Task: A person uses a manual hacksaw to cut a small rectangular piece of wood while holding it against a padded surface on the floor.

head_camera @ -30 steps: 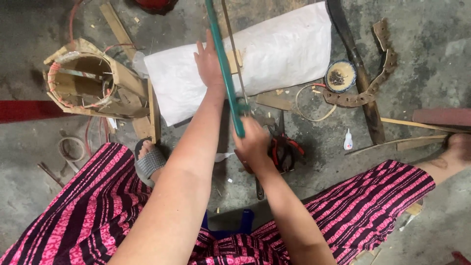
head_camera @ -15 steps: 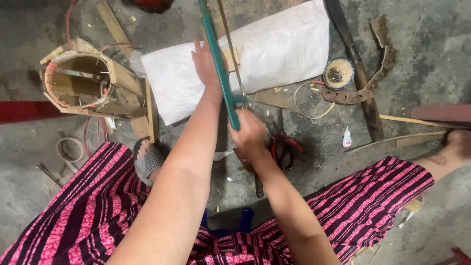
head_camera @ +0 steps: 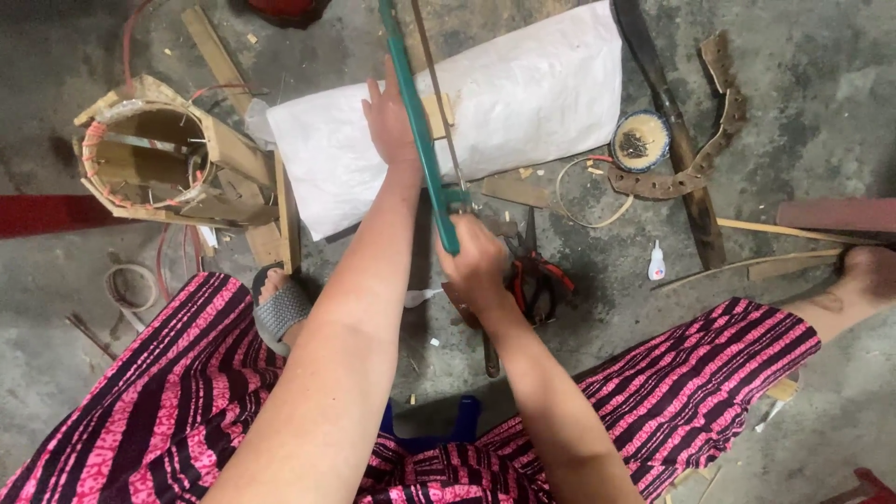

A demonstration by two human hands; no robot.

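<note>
I have my right hand [head_camera: 474,266] closed around the handle of a green hacksaw [head_camera: 417,126], its frame running up and away over the white sack [head_camera: 523,103] on the concrete floor [head_camera: 793,93]. My left hand [head_camera: 387,117] lies flat and open on a small wooden piece [head_camera: 439,114] atop the sack, just beside the blade. Red-handled pliers [head_camera: 537,280] lie near my right wrist.

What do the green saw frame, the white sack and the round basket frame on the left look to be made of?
Green saw frame: likely metal, painted green, thin and rigid. White sack: apparently woven plastic, faintly glossy and creased. Round basket frame: pale wood or bamboo strips, bare and matte, with reddish binding around the rim.
</note>
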